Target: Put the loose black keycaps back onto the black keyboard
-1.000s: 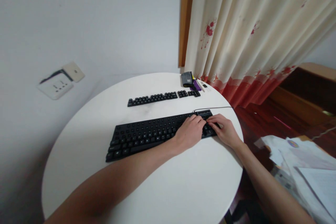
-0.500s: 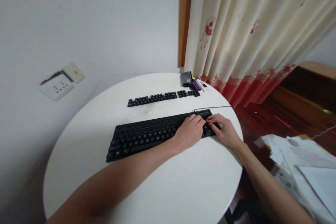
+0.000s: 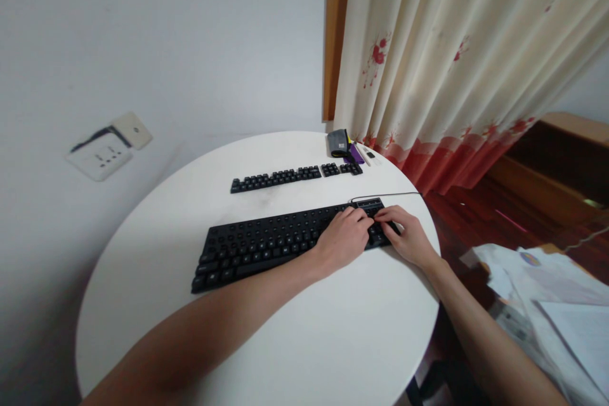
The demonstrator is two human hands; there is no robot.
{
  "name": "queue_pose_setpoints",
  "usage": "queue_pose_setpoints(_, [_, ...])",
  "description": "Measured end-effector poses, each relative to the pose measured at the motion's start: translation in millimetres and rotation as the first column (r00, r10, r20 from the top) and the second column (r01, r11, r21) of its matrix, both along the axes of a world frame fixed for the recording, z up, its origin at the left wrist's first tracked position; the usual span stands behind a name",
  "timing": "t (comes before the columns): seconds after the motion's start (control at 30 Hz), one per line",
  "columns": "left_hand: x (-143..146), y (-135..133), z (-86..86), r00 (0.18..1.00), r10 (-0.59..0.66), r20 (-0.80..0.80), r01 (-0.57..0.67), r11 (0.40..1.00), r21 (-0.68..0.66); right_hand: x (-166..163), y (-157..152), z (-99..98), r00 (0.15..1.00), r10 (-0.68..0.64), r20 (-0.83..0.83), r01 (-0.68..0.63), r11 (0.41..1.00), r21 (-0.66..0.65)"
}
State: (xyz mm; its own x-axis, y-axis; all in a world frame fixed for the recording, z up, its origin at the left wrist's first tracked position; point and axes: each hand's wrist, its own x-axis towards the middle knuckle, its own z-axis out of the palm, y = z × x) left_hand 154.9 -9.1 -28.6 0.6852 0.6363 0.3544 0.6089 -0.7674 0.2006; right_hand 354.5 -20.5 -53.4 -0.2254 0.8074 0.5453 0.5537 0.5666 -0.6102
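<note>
A black keyboard (image 3: pixel 266 244) lies across the round white table (image 3: pixel 304 342). Both my hands are at its right end, over the number-pad keys. My left hand (image 3: pixel 341 240) is curled, its fingertips pressed down among the keys. My right hand (image 3: pixel 405 236) rests beside it with bent fingers, and its fingertips meet those of the left hand. Whatever sits between the fingertips is hidden. Behind the keyboard lies a row of loose black keycaps (image 3: pixel 285 177).
A grey pouch (image 3: pixel 339 143), a purple item (image 3: pixel 354 153) and a small white piece (image 3: pixel 370 155) lie at the table's far edge by the curtain (image 3: pixel 451 63). The keyboard cable (image 3: pixel 387 195) runs off right. Papers (image 3: pixel 547 292) lie low right. A wall socket (image 3: pixel 101 157) is at left.
Hardly anything differs: both hands stay at the keyboard's right end, with only slight shifts of the fingers.
</note>
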Motion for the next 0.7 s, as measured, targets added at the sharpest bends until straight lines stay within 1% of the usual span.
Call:
queue_pose_setpoints(0.17, [-0.4,0.4,-0.9,1.0,-0.009,-0.001,0.009,1.0,0.009,0.0,-0.3,-1.3,1.0,-0.002,-0.002,0.002,1.0,-0.012])
queue_pose_setpoints(0.37, [1.6,-1.5,0.6,1.0,0.02,-0.013,-0.02,1.0,0.019,0.1,1.2,-3.9,0.999,-0.037,0.022,0.037,0.999,0.018])
queue_pose_setpoints(0.7, [1.7,-2.7,2.4,0.999,0.023,-0.045,-0.022,0.999,0.025,0.3,3.3,-3.1,0.995,-0.062,0.078,0.06,0.998,0.03])
